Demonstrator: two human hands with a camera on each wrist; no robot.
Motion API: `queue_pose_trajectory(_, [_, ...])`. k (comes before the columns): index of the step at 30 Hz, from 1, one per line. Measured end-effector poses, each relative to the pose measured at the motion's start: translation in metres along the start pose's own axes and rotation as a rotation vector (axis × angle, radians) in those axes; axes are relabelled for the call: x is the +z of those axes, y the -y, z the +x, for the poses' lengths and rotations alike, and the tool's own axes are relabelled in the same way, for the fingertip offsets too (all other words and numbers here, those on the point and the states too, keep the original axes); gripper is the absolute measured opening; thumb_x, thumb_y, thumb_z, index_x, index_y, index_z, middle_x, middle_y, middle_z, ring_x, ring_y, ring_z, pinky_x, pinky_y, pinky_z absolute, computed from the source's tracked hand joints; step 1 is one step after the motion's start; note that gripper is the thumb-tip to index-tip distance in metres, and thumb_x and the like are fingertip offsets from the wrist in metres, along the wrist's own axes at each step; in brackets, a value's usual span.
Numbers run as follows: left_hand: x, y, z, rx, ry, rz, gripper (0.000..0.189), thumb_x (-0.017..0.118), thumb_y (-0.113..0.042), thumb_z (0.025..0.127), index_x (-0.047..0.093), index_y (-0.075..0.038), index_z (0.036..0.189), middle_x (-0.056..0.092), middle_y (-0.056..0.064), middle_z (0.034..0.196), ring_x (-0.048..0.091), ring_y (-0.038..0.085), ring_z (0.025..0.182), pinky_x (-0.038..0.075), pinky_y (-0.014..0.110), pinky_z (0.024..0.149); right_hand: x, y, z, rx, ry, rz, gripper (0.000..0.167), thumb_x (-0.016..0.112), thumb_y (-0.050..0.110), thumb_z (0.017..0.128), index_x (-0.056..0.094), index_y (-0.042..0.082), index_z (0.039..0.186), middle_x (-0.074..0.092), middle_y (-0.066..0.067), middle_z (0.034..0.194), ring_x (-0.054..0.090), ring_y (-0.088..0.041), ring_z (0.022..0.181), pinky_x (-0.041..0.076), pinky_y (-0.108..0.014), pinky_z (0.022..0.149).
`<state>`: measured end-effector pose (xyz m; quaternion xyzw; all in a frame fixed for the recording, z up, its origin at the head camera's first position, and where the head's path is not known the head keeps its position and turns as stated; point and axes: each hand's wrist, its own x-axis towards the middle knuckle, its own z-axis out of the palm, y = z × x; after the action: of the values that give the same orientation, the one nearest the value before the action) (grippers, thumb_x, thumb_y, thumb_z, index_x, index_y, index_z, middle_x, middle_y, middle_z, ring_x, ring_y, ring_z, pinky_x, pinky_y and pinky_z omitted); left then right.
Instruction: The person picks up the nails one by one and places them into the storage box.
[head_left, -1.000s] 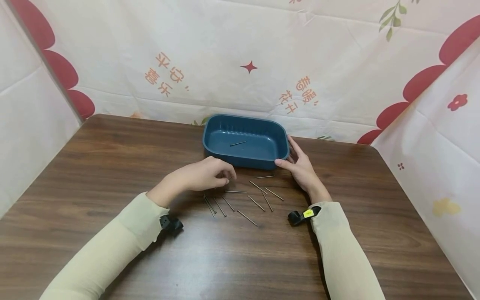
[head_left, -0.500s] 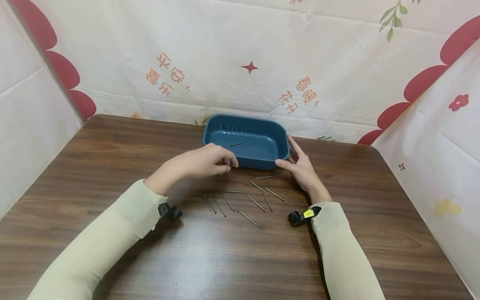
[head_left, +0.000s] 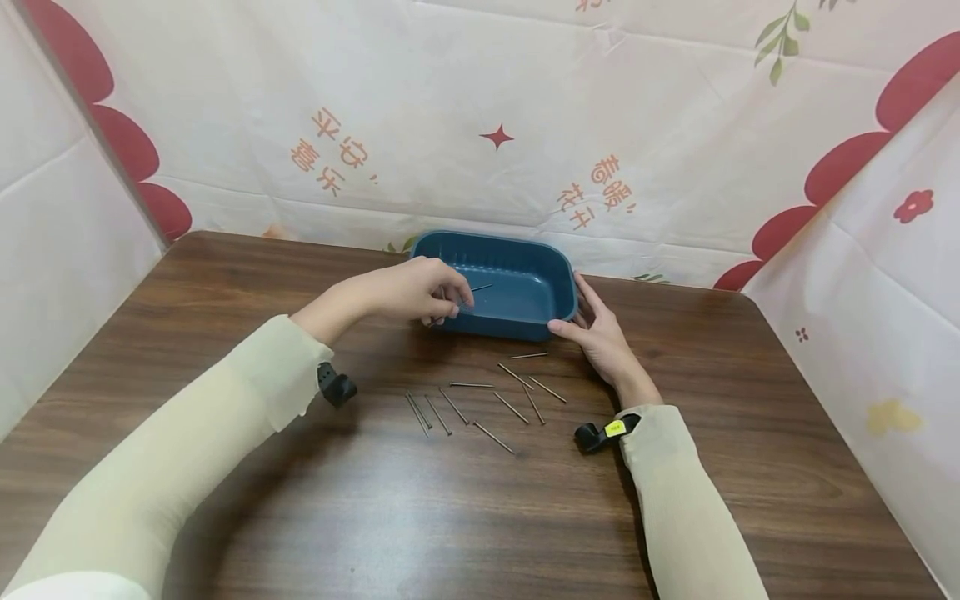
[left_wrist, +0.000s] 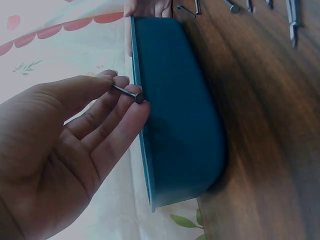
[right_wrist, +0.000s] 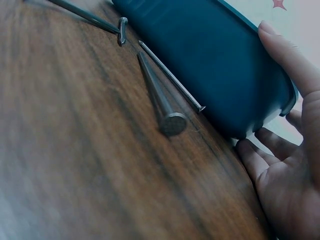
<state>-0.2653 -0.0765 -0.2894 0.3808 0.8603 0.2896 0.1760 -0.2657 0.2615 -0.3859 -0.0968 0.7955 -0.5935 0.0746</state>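
A blue plastic basin (head_left: 498,328) stands at the back of the table, with one nail (head_left: 483,287) lying inside. Over its left front rim is my left hand (head_left: 412,289). Between thumb and fingertips it pinches a nail (left_wrist: 127,93), whose flat head points towards the basin's outer wall in the left wrist view. My right hand (head_left: 606,343) holds the basin's right front corner, thumb at the rim and fingers round the side. In the right wrist view, a nail (right_wrist: 171,75) lies close along the basin wall, beside another nail (right_wrist: 159,92) with its head towards the camera.
Several loose nails (head_left: 495,437) lie scattered on the brown wooden table (head_left: 465,525) in front of the basin. A printed cloth (head_left: 435,150) hangs directly behind the table's back edge. Black wrist cameras (head_left: 336,385) sit at both cuffs.
My left hand has risen from the nails on the table, moving away from me to the basin's left front rim with a nail pinched in it. The right hand stays on the basin.
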Motion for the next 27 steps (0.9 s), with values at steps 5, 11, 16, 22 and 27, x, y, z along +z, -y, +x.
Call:
queue_pose_trajectory(5, [-0.009, -0.002, 0.009, 0.006, -0.015, 0.054, 0.026, 0.055, -0.011, 0.103, 0.066, -0.007, 0.126, 0.07, 0.012, 0.09, 0.065, 0.02, 0.071, 0.055, 0.03, 0.07, 0.0, 0.001, -0.001, -0.007, -0.003, -0.004, 0.091, 0.068, 0.012, 0.095, 0.011, 0.033, 0.163, 0.019, -0.011, 0.169, 0.022, -0.031, 0.156, 0.029, -0.047, 0.122])
queue_pose_trajectory(11, [-0.016, -0.001, 0.025, -0.008, -0.03, 0.11, 0.027, 0.053, -0.009, 0.103, 0.066, -0.007, 0.127, 0.07, 0.012, 0.088, 0.062, 0.018, 0.066, 0.053, 0.032, 0.075, 0.001, 0.0, 0.0, -0.016, -0.005, 0.002, 0.091, 0.068, 0.012, 0.095, 0.012, 0.032, 0.163, 0.019, -0.012, 0.169, 0.023, -0.033, 0.156, 0.029, -0.047, 0.122])
queue_pose_trajectory(16, [-0.018, 0.0, 0.039, -0.036, -0.032, 0.164, 0.029, 0.05, -0.008, 0.103, 0.066, -0.007, 0.127, 0.071, 0.015, 0.087, 0.06, 0.016, 0.064, 0.052, 0.033, 0.076, 0.001, 0.0, 0.0, -0.014, -0.011, 0.004, 0.091, 0.069, 0.011, 0.095, 0.012, 0.032, 0.163, 0.02, -0.012, 0.169, 0.024, -0.032, 0.156, 0.031, -0.045, 0.121])
queue_pose_trajectory(22, [-0.019, 0.007, 0.061, -0.053, -0.031, 0.257, 0.032, 0.047, -0.006, 0.102, 0.067, -0.006, 0.127, 0.07, 0.016, 0.081, 0.054, 0.013, 0.062, 0.046, 0.032, 0.074, -0.003, 0.002, 0.003, -0.004, -0.019, -0.016, 0.09, 0.068, 0.014, 0.096, 0.012, 0.036, 0.162, 0.021, -0.009, 0.169, 0.025, -0.029, 0.156, 0.032, -0.042, 0.12])
queue_pose_trajectory(27, [-0.015, 0.016, 0.074, -0.094, -0.011, 0.272, 0.034, 0.044, -0.004, 0.103, 0.066, -0.005, 0.13, 0.073, 0.015, 0.109, 0.062, 0.019, 0.082, 0.048, 0.035, 0.082, 0.0, 0.0, 0.003, -0.017, -0.012, 0.002, 0.089, 0.068, 0.011, 0.095, 0.014, 0.034, 0.163, 0.023, -0.009, 0.168, 0.025, -0.027, 0.156, 0.03, -0.043, 0.122])
